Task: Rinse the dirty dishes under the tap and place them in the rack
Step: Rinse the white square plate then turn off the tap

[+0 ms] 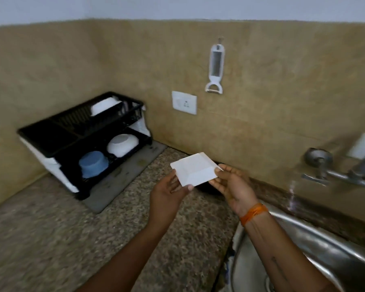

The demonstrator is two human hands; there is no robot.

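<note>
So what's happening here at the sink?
A person is doing dishes. Both hands, left hand and right hand, hold a white square dish above the counter, between the sink and the black rack. The rack already holds a blue bowl and a white bowl, both upside down. The tap is running.

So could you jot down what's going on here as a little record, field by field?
held item: white square dish, upside down, over the counter
left hand: grips the dish's near-left corner, thumb on top
right hand: holds the dish's right edge in its fingers
dish rack: black, two tiers, against the wall to the left
upper tier: one white dish
lower tier: blue bowl and white bowl, both upside down
tap: water running into the steel sink
wall: socket plate, hanging white peeler
</note>
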